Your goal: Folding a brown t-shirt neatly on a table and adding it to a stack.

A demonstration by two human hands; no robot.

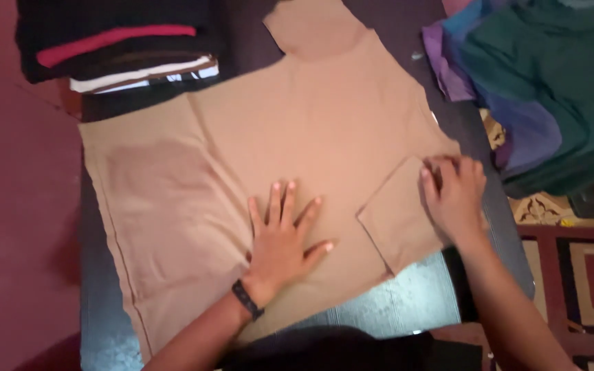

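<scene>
**Tan shirt spread flat on the dark bench**

The tan shirt lies flat across the dark bench, filling most of its top. Its body runs from the left edge toward the right, with one sleeve reaching to the far side and the other sleeve on the near right. The cloth is plain and smooth, with a darker patch on the left part and a hem running along the left edge.

The left hand rests palm down in the near middle of the shirt, its grip spread wide with fingers fanned out; a black band sits on the wrist. The right hand lies on the near right sleeve, fingers curled at its far edge; whether they pinch the cloth cannot be told.

A stack of folded clothes sits at the far left, cut off by the frame. A heap of green, blue and purple clothes lies at the far right, also cut off. A patterned rug shows at the near right.
</scene>
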